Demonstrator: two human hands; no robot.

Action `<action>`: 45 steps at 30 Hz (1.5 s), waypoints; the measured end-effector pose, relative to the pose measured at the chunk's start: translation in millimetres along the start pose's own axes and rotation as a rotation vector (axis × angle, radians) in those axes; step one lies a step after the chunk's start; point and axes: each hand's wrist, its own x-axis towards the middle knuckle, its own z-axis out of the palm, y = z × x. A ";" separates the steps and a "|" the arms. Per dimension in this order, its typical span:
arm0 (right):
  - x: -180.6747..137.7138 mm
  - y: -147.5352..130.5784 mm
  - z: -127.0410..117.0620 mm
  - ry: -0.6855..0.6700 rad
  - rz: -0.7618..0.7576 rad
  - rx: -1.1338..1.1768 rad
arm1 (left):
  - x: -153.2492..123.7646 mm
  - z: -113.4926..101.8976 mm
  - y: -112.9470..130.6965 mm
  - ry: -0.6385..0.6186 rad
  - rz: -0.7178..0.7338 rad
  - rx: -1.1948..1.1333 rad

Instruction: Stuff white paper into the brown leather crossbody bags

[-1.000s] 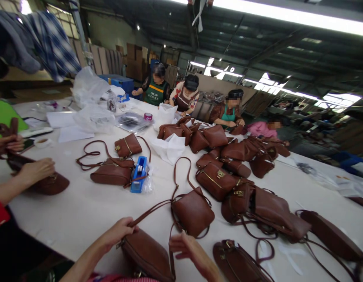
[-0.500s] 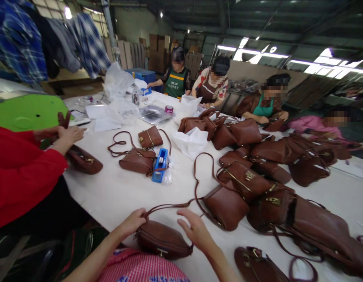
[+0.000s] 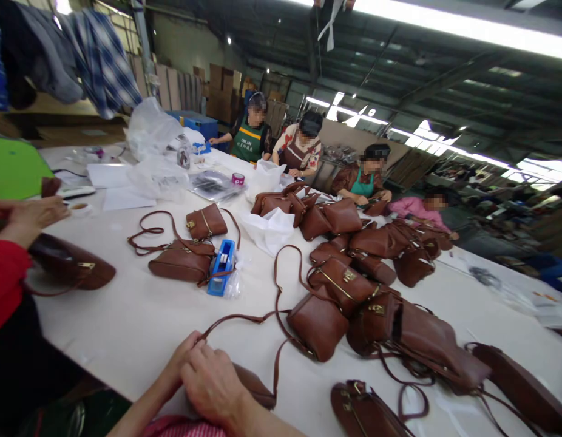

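Note:
A brown leather handbag (image 3: pixel 256 388) lies at the table's near edge in front of me, largely covered by my hands. My left hand (image 3: pixel 183 358) is closed at the bag's left end, where the strap (image 3: pixel 235 317) begins. Over the bag, right against the left hand, my right hand (image 3: pixel 215 379) has its fingers curled round that same end. Its fingertips are hidden, so the exact part it grips does not show. From there the strap runs right towards another brown bag (image 3: pixel 318 325), and a second length drops to the bag's right end.
More brown bags (image 3: pixel 413 334) are heaped along the table's right side. A blue tape dispenser (image 3: pixel 221 267) stands beside two bags (image 3: pixel 183 260). At left, a red-sleeved co-worker's hands (image 3: pixel 33 215) are above another bag (image 3: pixel 71 261). Several people sit across the white table (image 3: pixel 139 309).
My right hand has come from the bag's right end to its left end, beside my left hand, and its fingers have closed. The view has swung right. The co-worker's bag remains at left.

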 end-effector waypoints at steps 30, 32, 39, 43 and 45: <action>-156.2 118.1 87.6 0.587 1.409 1.952 | -16.5 -25.8 26.6 0.062 0.124 0.227; -148.4 128.8 81.5 0.662 1.339 2.033 | -20.7 -39.9 25.3 0.110 0.130 0.245; -188.2 160.4 11.2 0.956 1.029 2.093 | -29.0 -78.0 12.1 0.268 0.122 0.297; -217.4 177.2 -39.0 1.521 0.627 1.994 | -29.0 -82.1 7.6 0.279 0.125 0.277; -230.1 183.3 -56.0 1.637 0.569 1.939 | -29.1 -83.6 7.1 0.282 0.124 0.258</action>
